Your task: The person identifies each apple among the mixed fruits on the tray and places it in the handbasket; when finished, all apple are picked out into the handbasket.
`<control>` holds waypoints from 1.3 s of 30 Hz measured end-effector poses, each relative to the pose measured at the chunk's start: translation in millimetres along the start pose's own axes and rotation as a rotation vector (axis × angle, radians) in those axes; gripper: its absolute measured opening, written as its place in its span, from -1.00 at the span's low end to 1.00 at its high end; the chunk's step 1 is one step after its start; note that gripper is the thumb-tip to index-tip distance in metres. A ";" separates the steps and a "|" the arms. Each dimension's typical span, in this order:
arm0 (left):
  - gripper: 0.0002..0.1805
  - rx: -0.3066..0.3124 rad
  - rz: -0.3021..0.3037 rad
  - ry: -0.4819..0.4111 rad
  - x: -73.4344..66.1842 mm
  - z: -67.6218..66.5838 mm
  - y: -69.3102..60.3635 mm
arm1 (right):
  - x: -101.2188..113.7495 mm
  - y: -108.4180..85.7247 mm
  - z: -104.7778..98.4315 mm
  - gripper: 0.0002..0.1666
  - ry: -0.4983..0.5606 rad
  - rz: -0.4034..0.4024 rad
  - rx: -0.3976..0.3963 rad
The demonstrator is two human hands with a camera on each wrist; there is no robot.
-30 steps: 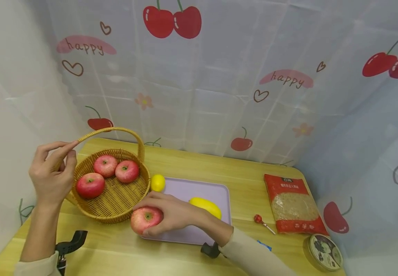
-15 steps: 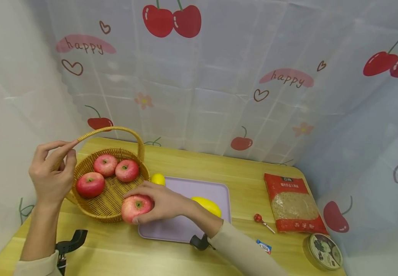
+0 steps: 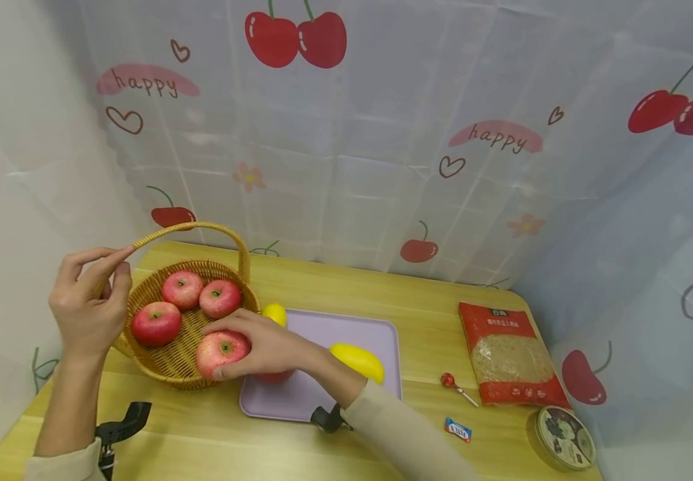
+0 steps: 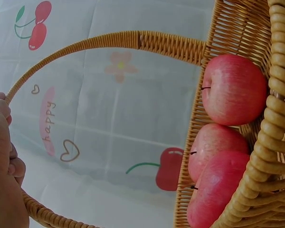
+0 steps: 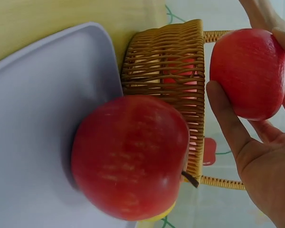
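Note:
My left hand (image 3: pixel 88 304) grips the arched handle (image 3: pixel 202 225) of a woven basket (image 3: pixel 175 354), which stands on the table. Inside the basket lie three red apples (image 3: pixel 157 324), also visible in the left wrist view. With my right hand (image 3: pixel 274 344) I hold another apple (image 3: pixel 217 357) over the basket's near right rim. In the right wrist view, thumb and fingers clasp that apple (image 5: pixel 249 76) above the rim. One further apple (image 5: pixel 128 156) sits on the lilac tray (image 5: pixel 28 142), mostly hidden under my right hand in the head view.
At the tray's back left corner is a lemon (image 3: pixel 275 312). A long yellow fruit (image 3: pixel 358 361) lies on the tray. To the right are a lollipop (image 3: pixel 448 381), a small blue packet (image 3: pixel 458 429), a red food bag (image 3: pixel 511 354) and a round tub (image 3: pixel 565 437).
My right hand has carried its apple left and up from the tray's left edge to over the basket rim, uncovering part of the tray's apple. The left hand stays on the handle.

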State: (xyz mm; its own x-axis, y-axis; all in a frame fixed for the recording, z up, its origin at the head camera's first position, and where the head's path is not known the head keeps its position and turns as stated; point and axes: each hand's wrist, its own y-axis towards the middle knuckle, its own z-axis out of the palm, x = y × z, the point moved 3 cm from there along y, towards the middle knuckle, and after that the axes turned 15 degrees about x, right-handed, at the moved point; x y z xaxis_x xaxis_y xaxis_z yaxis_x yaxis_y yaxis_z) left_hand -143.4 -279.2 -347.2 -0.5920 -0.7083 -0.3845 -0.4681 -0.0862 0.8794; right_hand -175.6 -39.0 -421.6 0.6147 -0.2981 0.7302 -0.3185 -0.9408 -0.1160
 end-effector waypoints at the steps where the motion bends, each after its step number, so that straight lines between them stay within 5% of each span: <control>1: -0.80 0.000 0.000 0.001 -0.1 -0.1 0.1 | -0.1 2.3 -0.5 -0.25 0.005 0.002 -0.009; 10: -0.80 0.002 0.000 0.000 -0.3 -0.3 0.4 | -2.0 22.7 0.4 -0.27 0.013 0.021 -0.069; 28: -0.80 0.003 -0.004 0.001 2.7 -0.5 -2.2 | -7.2 57.1 13.8 -0.30 -0.001 0.044 -0.032; 39: -0.80 -0.004 -0.004 -0.012 3.4 -0.6 -2.0 | -5.9 74.9 20.2 -0.30 -0.050 0.124 0.010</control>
State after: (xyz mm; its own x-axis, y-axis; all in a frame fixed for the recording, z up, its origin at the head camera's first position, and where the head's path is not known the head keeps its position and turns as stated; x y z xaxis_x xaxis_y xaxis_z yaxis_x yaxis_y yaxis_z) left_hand -144.0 -281.8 -350.1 -0.5978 -0.6999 -0.3910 -0.4680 -0.0913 0.8790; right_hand -188.6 -110.9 -448.2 0.6062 -0.4195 0.6757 -0.3870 -0.8978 -0.2102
